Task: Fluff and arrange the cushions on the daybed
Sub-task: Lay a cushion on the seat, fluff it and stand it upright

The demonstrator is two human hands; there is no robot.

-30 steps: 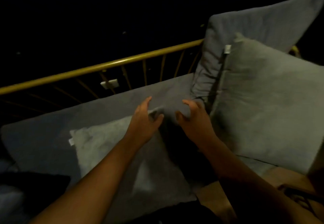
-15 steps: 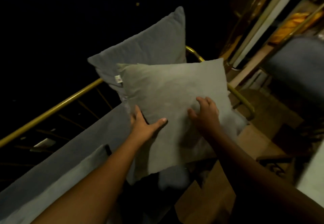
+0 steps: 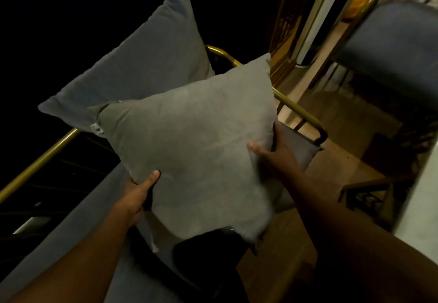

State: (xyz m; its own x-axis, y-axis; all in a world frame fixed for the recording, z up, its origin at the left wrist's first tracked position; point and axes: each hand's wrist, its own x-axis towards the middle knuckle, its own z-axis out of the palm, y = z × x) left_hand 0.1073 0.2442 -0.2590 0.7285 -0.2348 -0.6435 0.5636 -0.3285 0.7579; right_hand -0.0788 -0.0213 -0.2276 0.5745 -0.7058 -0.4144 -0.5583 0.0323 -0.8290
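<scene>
Both arms extended. Left hand point(image 3: 136, 192) grips grey cushion point(image 3: 194, 155) at its lower-left edge, thumb on front. Right hand point(image 3: 276, 149) clasps right edge. Cushion held tilted above daybed point(image 3: 78, 229), before blue cushion point(image 3: 147, 65) leaning on brass rail point(image 3: 40, 160).

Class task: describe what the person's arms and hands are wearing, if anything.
Both forearms are bare right up to the picture's bottom edge: no sleeves show. The left hand and right hand wear no gloves; no watch, ring or bracelet is visible, though the light is dim.

Left hand point(image 3: 137, 193), right hand point(image 3: 275, 151) gripping
</scene>
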